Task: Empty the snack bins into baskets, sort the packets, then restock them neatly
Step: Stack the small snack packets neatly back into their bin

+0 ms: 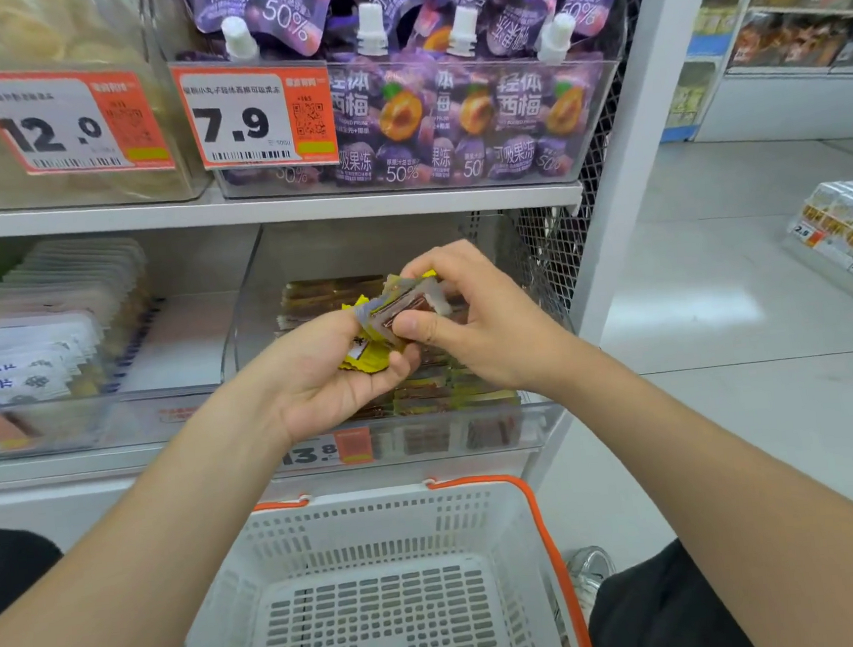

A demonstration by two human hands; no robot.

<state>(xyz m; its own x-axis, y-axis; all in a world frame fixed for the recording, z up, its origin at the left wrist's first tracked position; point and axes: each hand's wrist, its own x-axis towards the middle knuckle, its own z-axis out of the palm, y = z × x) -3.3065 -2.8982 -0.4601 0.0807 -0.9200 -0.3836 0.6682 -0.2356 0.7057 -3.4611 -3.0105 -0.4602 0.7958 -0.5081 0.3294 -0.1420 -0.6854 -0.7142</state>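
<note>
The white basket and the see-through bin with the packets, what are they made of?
The basket looks like moulded white plastic with a matt finish, judging by its even slotted holes. The bin seems to be clear, glossy plastic, perhaps acrylic, since the packets show through its front wall.

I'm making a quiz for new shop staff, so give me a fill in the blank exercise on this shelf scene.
The basket under the hands has handles coloured ____.
The price tag nearest the purple pouches reads ____.
The left hand and right hand together hold packets with ____ edges.
Missing words: orange; 7.9; yellow.
</note>
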